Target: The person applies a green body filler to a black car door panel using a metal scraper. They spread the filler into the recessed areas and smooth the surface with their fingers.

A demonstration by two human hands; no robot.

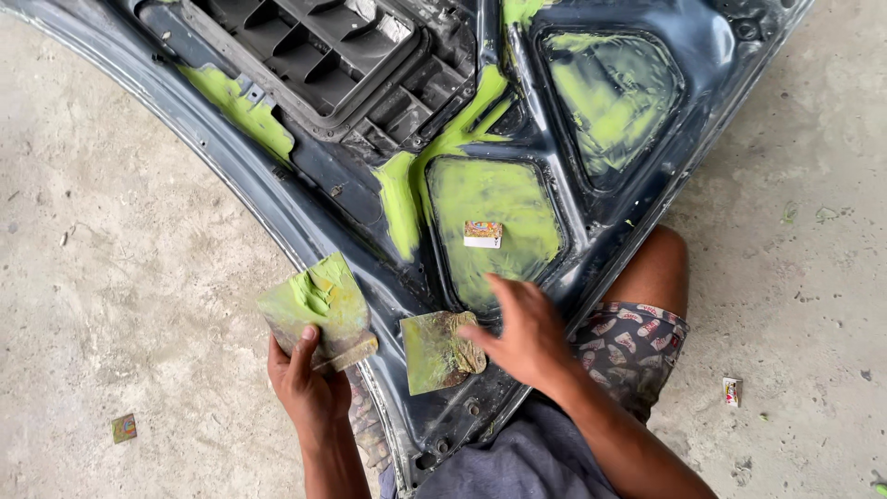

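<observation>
Under right hand (528,337), spreader (440,351) edge hidden

This looks like a car body repair workshop, or the yard of one. A dark car body panel (305,231), turned inner side up with its ribs and a black plastic vent grille (314,46) showing, lies flat on a rough, stained concrete floor (111,231). Yellow-green body filler (490,199) is smeared over the panel's recesses. The person sits on the floor at the panel's near edge, and small scraps lie about on the concrete.
</observation>
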